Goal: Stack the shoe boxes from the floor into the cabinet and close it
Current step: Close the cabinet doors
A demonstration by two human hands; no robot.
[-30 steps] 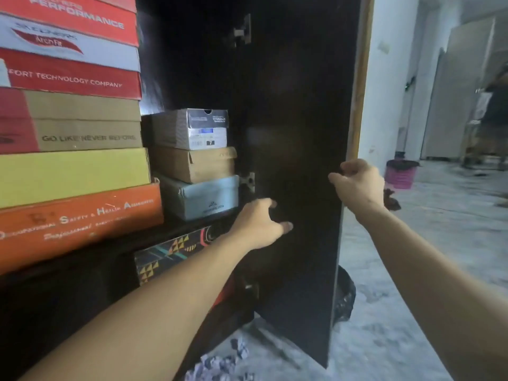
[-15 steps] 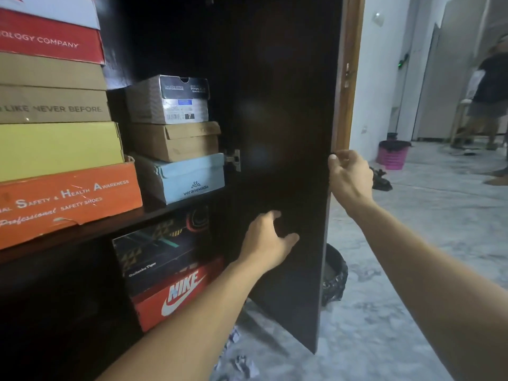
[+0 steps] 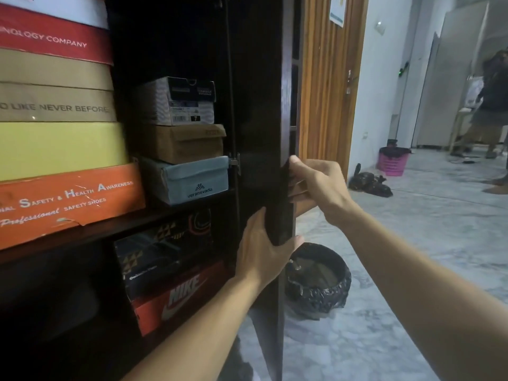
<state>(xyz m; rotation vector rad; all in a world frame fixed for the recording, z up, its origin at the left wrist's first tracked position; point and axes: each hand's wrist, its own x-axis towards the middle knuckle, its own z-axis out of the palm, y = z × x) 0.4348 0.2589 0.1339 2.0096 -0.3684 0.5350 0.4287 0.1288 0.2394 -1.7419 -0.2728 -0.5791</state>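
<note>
The dark cabinet door point(image 3: 261, 105) stands edge-on to me, partly swung. My right hand point(image 3: 316, 185) grips its outer edge at mid height. My left hand point(image 3: 264, 251) holds the same edge lower down, thumb around the front. Inside, on the upper shelf point(image 3: 170, 220), an orange safety-shoes box point(image 3: 68, 202) carries yellow, tan and red boxes. Beside it a light blue box point(image 3: 192, 180), a brown box point(image 3: 181, 143) and a grey box point(image 3: 178, 101) form a small stack. Below sit a black patterned box point(image 3: 162, 248) on a red Nike box point(image 3: 176, 295).
A black-lined bin point(image 3: 319, 284) stands on the marble floor just behind the door. A wooden door frame point(image 3: 324, 78) is to the right, with a pink basket point(image 3: 391, 162) and a dark bag point(image 3: 369, 184) further back. A person point(image 3: 492, 105) stands at the far right.
The door has swung from showing its inner face to nearly edge-on. My left hand moved from the inner face to the door's edge. My right hand stayed on the edge.
</note>
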